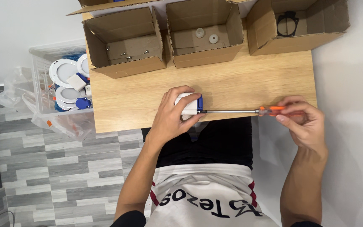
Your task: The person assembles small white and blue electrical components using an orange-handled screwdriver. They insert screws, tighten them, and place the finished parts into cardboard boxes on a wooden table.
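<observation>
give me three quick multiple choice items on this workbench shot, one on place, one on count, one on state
1. Where does the small white and blue plastic box sit?
A. near the wooden table's front edge
B. inside a carton
C. on the floor

2. How many open cardboard cartons stand in a row at the table's back?
A. one
B. three
C. five

3. The orange-handled screwdriver is:
A. lying loose
B. held, tip at the box
C. in a carton

Answers:
1 A, the left hand grips it there.
2 B, three show side by side.
3 B, the right hand holds its handle.

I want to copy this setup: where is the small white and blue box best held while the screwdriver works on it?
Hold the white body of the box from the left, as the left hand does. The screwdriver lies level and meets its blue right end, so that end must stay free.
</observation>
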